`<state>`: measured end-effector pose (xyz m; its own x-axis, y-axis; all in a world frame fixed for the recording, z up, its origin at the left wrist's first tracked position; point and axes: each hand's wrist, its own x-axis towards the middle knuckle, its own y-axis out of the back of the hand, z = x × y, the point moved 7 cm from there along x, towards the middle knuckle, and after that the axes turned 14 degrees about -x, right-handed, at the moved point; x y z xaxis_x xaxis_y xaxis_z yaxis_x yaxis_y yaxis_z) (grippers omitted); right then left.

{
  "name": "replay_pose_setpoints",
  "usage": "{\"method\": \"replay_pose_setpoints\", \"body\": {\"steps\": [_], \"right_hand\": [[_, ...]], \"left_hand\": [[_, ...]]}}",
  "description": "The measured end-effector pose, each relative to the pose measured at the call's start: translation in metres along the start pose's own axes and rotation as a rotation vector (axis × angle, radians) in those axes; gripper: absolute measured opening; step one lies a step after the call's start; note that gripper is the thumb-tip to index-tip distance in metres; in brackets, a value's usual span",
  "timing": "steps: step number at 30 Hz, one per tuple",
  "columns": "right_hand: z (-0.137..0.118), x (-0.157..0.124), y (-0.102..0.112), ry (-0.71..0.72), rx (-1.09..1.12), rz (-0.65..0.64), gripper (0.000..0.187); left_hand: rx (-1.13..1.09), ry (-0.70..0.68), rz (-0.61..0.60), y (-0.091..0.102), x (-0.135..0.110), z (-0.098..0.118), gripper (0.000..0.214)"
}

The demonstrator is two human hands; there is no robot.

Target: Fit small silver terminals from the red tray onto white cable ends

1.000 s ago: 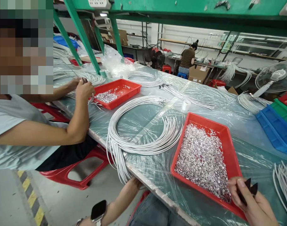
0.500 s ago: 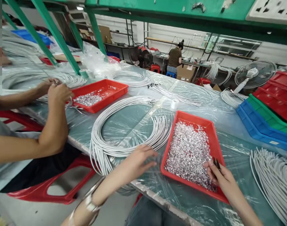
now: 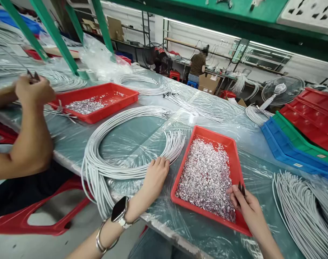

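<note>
My left hand point(image 3: 156, 176) rests on the near ends of a big coil of white cables point(image 3: 104, 144), fingers curled over the cable tips. My right hand point(image 3: 246, 207) is closed round a small dark pointed tool point(image 3: 241, 189), over the near right corner of a red tray point(image 3: 231, 147) filled with small shiny metal pieces point(image 3: 207, 178). A smartwatch and bracelets sit on my left wrist.
A co-worker's arms point(image 3: 31, 108) work at the left beside a second red tray point(image 3: 118, 100). Blue, green and red bins point(image 3: 295, 144) are stacked at the right. More white cables point(image 3: 301, 208) lie at the near right. A green frame stands overhead. A fan point(image 3: 281, 90) stands behind the table.
My left hand rose from below the table edge onto the cable ends. My right hand moved left along the tray with the tool. The view shifted right.
</note>
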<state>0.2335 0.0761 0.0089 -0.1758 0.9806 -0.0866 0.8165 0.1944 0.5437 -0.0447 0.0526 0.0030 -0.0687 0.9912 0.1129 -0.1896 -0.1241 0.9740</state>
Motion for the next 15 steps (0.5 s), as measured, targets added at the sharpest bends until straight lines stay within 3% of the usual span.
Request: {"method": "replay_pose_setpoints", "body": {"steps": [8, 15], "right_hand": [[0.000, -0.002, 0.000, 0.020, 0.040, -0.027, 0.042], [0.007, -0.002, -0.001, 0.016, 0.157, -0.048, 0.037]], "left_hand": [[-0.049, 0.046, -0.056, -0.007, 0.018, 0.006, 0.026], [-0.156, 0.056, -0.170, -0.005, 0.008, -0.003, 0.023]]}}
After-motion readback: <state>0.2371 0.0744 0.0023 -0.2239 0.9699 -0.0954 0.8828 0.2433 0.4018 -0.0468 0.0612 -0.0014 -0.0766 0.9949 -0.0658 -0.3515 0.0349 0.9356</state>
